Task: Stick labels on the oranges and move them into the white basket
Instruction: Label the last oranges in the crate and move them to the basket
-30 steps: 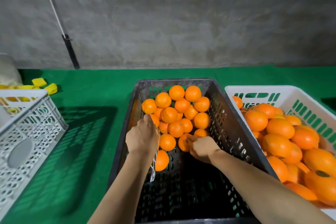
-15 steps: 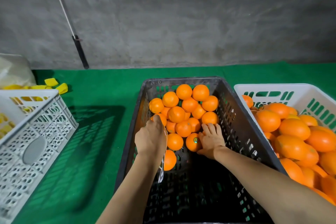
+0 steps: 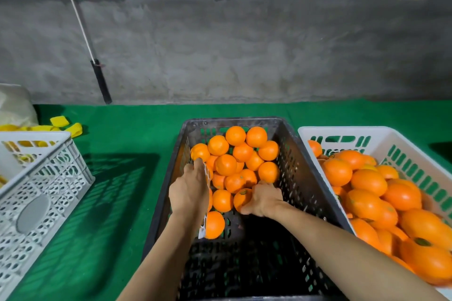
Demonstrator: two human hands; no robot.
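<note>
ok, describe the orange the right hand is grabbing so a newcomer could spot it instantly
Start at the black perforated plastic crate in the middle of the green mat. The round orange lies at the near edge of its pile, under the right hand. Unlike its neighbours, fingers curl around it and a small green label shows on top.

Unlabelled oranges [image 3: 234,154] lie heaped at the far end of the black crate [image 3: 305,190]. One orange with a small green label [image 3: 243,199] sits at the heap's near edge. Just right of that crate, the white basket [image 3: 415,154] is piled with labelled oranges [image 3: 369,182].
</note>
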